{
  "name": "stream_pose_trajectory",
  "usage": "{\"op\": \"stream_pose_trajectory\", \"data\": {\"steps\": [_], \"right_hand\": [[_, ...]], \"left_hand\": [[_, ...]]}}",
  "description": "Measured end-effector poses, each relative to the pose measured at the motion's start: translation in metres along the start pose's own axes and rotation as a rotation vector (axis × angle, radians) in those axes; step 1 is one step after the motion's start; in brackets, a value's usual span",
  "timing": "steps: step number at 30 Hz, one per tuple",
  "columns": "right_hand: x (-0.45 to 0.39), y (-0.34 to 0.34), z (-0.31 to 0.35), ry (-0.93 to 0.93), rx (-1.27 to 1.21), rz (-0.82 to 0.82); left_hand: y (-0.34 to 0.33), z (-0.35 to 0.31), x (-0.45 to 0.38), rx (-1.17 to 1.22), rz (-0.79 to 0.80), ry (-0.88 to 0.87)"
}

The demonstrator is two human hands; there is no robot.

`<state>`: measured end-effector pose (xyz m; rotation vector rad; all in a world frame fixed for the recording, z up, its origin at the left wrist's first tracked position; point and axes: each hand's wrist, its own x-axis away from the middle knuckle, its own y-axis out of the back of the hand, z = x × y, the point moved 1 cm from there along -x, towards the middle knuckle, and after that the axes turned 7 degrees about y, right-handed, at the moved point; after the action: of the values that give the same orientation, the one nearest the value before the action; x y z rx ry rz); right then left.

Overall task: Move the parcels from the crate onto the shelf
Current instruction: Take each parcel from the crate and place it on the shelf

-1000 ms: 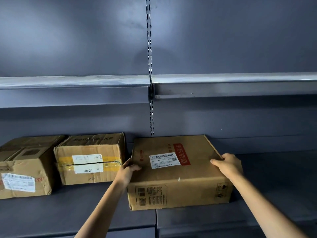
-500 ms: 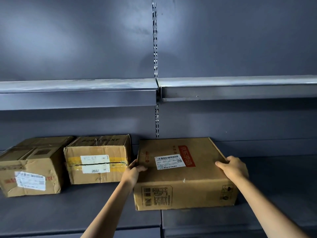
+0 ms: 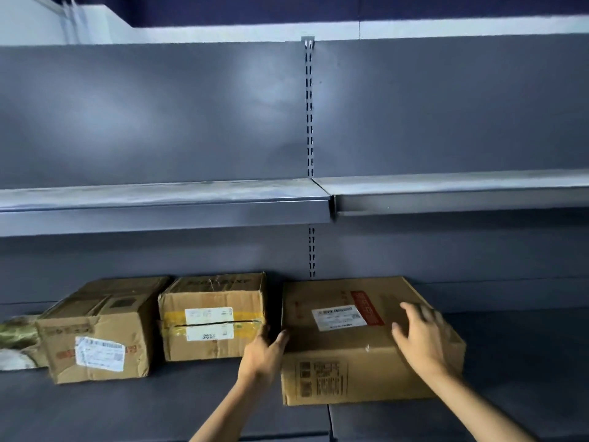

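Between loose, spread hands: cardboard parcel (image 3: 350, 342), white barcode label (image 3: 338, 318), red printed strip. Left hand (image 3: 264, 352) touching its corner, right hand (image 3: 420, 338) flat on top; writing unreadable.

brown cardboard parcels (image 3: 366, 342), white labels (image 3: 338, 318), dark grey shelf (image 3: 159, 406)

The right hand (image 3: 420, 336) was motion-blurred, its fingers indistinct over the wide flat brown cardboard parcel (image 3: 350, 346). A crumpled greenish-white bag (image 3: 16, 342) was cut off by the left edge. The parcels' label print was too small to read.
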<state>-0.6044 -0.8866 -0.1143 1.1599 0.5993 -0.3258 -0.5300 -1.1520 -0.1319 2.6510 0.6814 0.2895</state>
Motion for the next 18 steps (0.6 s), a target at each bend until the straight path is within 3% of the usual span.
{"op": "stream_pose_trajectory", "data": {"steps": [3, 5, 12, 18], "right_hand": [[0.037, 0.008, 0.053, 0.209, -0.008, -0.074], [0.065, 0.007, 0.085, 0.276, -0.036, -0.033], [0.168, -0.011, 0.166, 0.282, -0.109, 0.275], [0.231, -0.006, 0.209, 0.246, -0.187, 0.38]], "left_hand": [[0.02, 0.02, 0.022, -0.109, 0.042, -0.042], [0.037, 0.039, 0.036, -0.244, 0.083, -0.075], [0.109, 0.113, 0.082, -0.37, 0.187, -0.144], [0.174, 0.166, 0.12, -0.58, 0.054, -0.263]]}}
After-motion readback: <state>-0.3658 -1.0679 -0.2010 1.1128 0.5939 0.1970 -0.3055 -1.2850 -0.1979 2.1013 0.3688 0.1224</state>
